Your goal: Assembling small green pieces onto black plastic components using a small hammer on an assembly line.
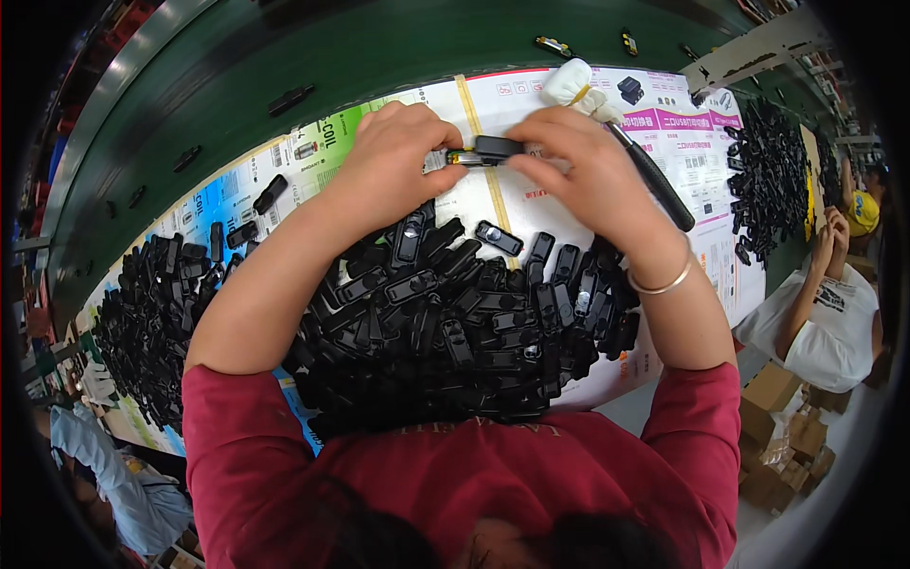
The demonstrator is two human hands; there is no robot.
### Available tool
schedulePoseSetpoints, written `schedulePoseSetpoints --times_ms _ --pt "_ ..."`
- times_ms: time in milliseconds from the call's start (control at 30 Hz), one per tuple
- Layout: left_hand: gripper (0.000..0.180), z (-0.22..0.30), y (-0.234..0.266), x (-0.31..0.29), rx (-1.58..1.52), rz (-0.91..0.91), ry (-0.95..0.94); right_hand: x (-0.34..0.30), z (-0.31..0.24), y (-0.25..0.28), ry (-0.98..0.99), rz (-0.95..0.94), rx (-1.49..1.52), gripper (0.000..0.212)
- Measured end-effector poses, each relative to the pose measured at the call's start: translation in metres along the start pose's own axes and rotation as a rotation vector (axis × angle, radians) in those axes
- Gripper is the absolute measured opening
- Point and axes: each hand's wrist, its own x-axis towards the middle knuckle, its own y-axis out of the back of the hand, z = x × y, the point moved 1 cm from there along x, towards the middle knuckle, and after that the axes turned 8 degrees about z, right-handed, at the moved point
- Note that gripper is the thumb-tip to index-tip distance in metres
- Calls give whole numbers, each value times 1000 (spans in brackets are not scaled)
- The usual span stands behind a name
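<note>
Both hands meet over the printed sheets on the table, beyond a big heap of black plastic casings [455, 322]. My left hand [391, 156] pinches a small slim part [461, 157] with yellow and silver on it. Between the thumb and fingers of my right hand [588, 166] is a black plastic casing [498, 148], its left end against the slim part. How far one sits inside the other I cannot tell. Just beyond my right hand lies a tool with a white cloth-wrapped head [573, 87] and a black handle [656, 182].
A green conveyor belt [379, 47] runs along the far side, carrying a few scattered parts. More black casings are heaped at the left [156, 322] and right [773, 175]. Other people work at both sides. Cardboard boxes [768, 394] stand at the lower right.
</note>
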Motion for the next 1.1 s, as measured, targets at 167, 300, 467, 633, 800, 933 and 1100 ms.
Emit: schedulePoseSetpoints --times_ms 167,300,467,633,800,933,1100 --pt "25 2 1 2 11 16 -9 1 1 -27 61 -12 -110 23" --pt "25 3 0 1 11 25 -22 1 -1 -25 62 -28 -132 21" --pt "25 7 2 3 39 -15 27 2 -2 -25 131 -19 -164 18" --pt "24 5 2 2 35 -17 21 1 -3 -25 86 -50 -190 17" --pt "25 9 2 5 1 -24 77 -1 0 -26 91 -47 -200 16" --pt "22 7 -1 5 -48 19 -8 -3 -1 -14 179 34 -248 22" --pt "18 10 -5 4 -51 33 -22 -33 38 53 -75 224 -612 31"
